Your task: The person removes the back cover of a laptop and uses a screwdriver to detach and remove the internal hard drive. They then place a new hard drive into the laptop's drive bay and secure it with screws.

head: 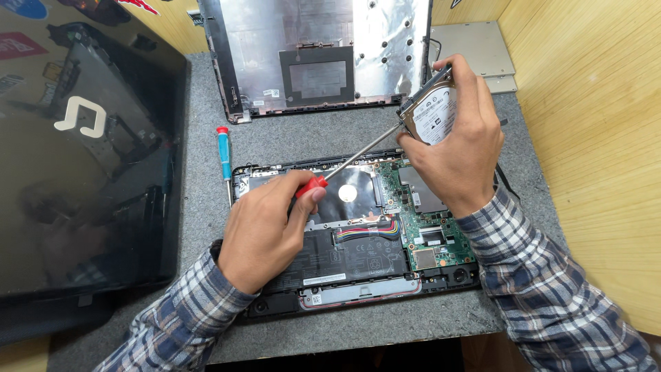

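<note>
Our left hand (265, 231) gripped the red-handled screwdriver (348, 162), tip at two o'clock touching the hard drive (434, 114) pinched in our right hand (458, 148).

There is one view only, from a camera on the person's head. It looks steeply down and forward at the grey worktop (275, 141), from close range. Both forearms enter from the bottom edge. The left hand (265, 234) and right hand (458, 148) lie near the middle of the frame.
</note>
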